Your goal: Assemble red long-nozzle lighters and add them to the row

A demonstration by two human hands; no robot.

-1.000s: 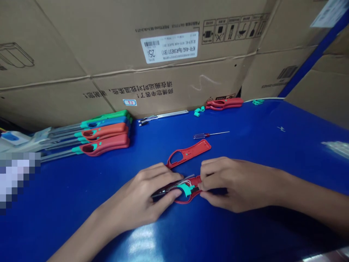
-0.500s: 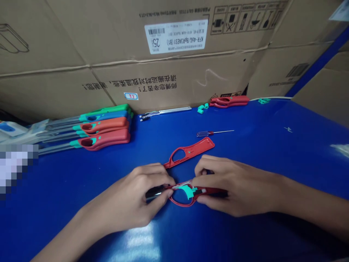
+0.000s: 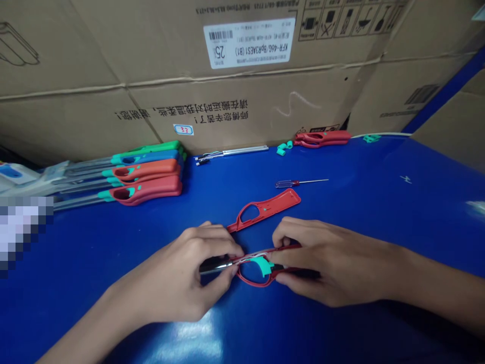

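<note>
Assembly work sits near the front of the glossy blue bench (image 3: pixel 359 202), where an open red plastic lighter-handle half with a teal trigger (image 3: pixel 261 268) lies flat between both hands. The left hand (image 3: pixel 182 275) has its grip pinched on the thin metal tube (image 3: pixel 214 266) at the handle's front. The right hand (image 3: pixel 322 263) has its grip pressed around the handle's rear. The wires inside look only partly seated. A matching red cover half (image 3: pixel 267 208) lies just beyond, unfitted, and a small red-handled screwdriver (image 3: pixel 299 182) lies farther back.
</note>
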